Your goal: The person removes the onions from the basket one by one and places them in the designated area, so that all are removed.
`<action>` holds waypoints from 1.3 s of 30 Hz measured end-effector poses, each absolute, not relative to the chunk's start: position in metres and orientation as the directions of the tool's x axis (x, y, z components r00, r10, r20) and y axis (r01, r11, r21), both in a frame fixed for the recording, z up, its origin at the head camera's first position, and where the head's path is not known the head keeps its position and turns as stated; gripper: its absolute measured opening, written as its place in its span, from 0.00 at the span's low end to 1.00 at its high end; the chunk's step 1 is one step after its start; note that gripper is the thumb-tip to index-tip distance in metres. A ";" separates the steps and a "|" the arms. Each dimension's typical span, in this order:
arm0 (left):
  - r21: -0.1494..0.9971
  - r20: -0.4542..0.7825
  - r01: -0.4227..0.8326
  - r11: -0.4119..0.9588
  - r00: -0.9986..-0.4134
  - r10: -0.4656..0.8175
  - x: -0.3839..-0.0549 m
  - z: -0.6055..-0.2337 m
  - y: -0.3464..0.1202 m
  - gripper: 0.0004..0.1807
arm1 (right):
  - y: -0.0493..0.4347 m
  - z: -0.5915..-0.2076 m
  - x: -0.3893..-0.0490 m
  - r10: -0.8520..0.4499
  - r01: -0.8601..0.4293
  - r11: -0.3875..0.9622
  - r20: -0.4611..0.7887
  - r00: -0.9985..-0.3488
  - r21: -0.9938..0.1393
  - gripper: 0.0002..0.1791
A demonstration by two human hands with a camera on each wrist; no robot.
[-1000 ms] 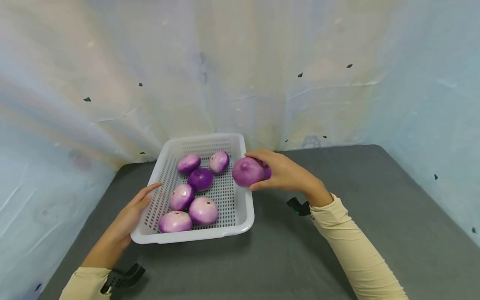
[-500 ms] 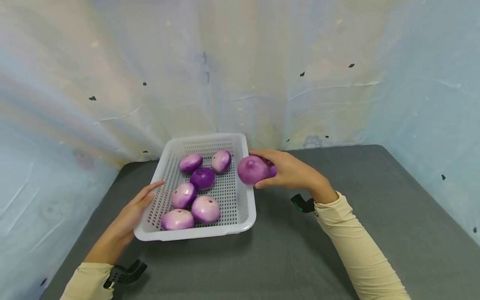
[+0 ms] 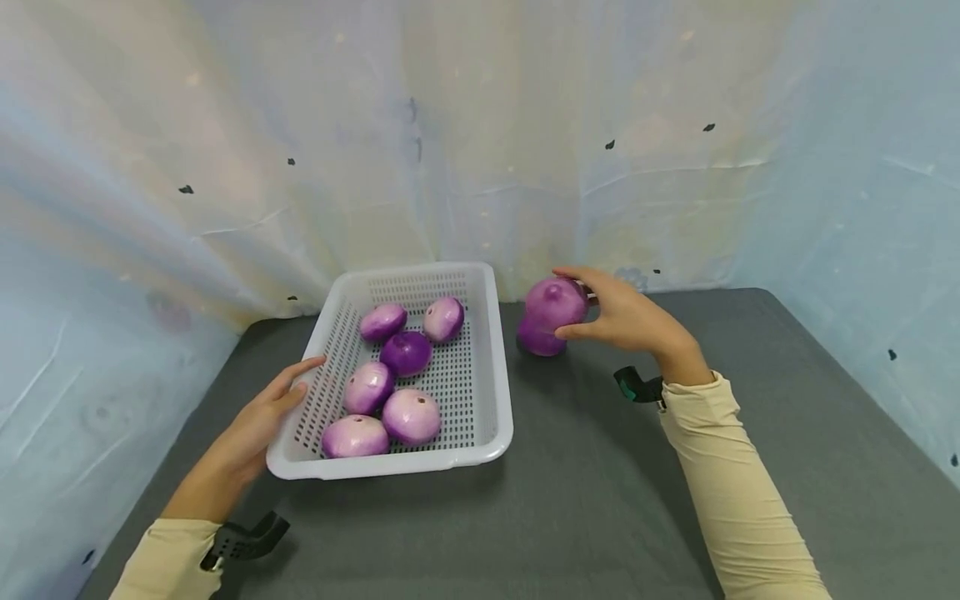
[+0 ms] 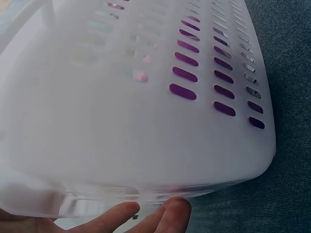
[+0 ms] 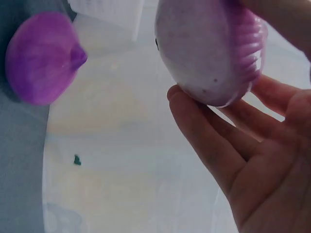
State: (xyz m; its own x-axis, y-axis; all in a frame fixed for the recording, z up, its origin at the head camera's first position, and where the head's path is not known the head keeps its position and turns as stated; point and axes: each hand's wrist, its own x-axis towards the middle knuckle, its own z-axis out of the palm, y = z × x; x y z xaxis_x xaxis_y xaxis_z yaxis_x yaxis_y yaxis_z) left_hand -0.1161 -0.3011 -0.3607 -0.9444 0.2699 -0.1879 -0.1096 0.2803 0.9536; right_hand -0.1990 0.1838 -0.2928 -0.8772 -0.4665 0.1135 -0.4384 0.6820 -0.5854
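My right hand holds a red onion between thumb and fingers, raised to the right of the basket. In the right wrist view that onion shows a pale, glossy side. A second purple onion sits on the table, partly covered by the held one in the head view; the right wrist view shows this onion's pointed tip. My left hand rests at the left rim of a white perforated basket, its fingers extended over the edge. In the left wrist view, fingertips lie right at the rim.
Inside the basket lie several more onions, purple to pale pink. A dark grey cloth covers the table. Pale sheeting hangs behind and at both sides, right beyond the table's back edge.
My right hand has carried the held onion from the basket's right rim farther right and back, uncovering more of the onion on the table. The left hand stays at the basket.
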 end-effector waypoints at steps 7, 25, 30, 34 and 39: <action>0.951 -0.190 -0.110 0.287 -0.945 0.267 -0.117 -0.361 -0.302 0.29 | 0.201 -0.302 -0.210 -0.434 -0.411 0.689 0.113 -0.894 -0.598 0.46; 0.958 -0.184 -0.106 0.267 -0.941 0.283 -0.117 -0.361 -0.302 0.28 | 0.238 -0.326 -0.227 -0.359 -0.295 0.714 0.030 -0.933 -0.635 0.47; 0.961 -0.175 -0.100 0.258 -0.942 0.286 -0.114 -0.361 -0.301 0.29 | 0.244 -0.335 -0.230 -0.337 -0.243 0.721 -0.022 -0.941 -0.649 0.47; 0.962 -0.178 -0.107 0.251 -0.943 0.282 -0.112 -0.361 -0.301 0.28 | 0.247 -0.341 -0.232 -0.333 -0.221 0.712 -0.043 -0.942 -0.666 0.48; 0.962 -0.190 -0.123 0.244 -0.943 0.275 -0.113 -0.361 -0.302 0.28 | 0.248 -0.349 -0.237 -0.342 -0.207 0.697 -0.065 -0.938 -0.687 0.48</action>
State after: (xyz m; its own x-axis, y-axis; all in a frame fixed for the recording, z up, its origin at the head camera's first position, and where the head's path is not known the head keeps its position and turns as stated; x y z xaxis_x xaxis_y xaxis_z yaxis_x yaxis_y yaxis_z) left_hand -0.1128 -0.3016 -0.3608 -0.9425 0.2746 -0.1903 -0.1231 0.2440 0.9619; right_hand -0.2368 0.2478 -0.3494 -0.9376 -0.3415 -0.0647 -0.2066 0.6971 -0.6866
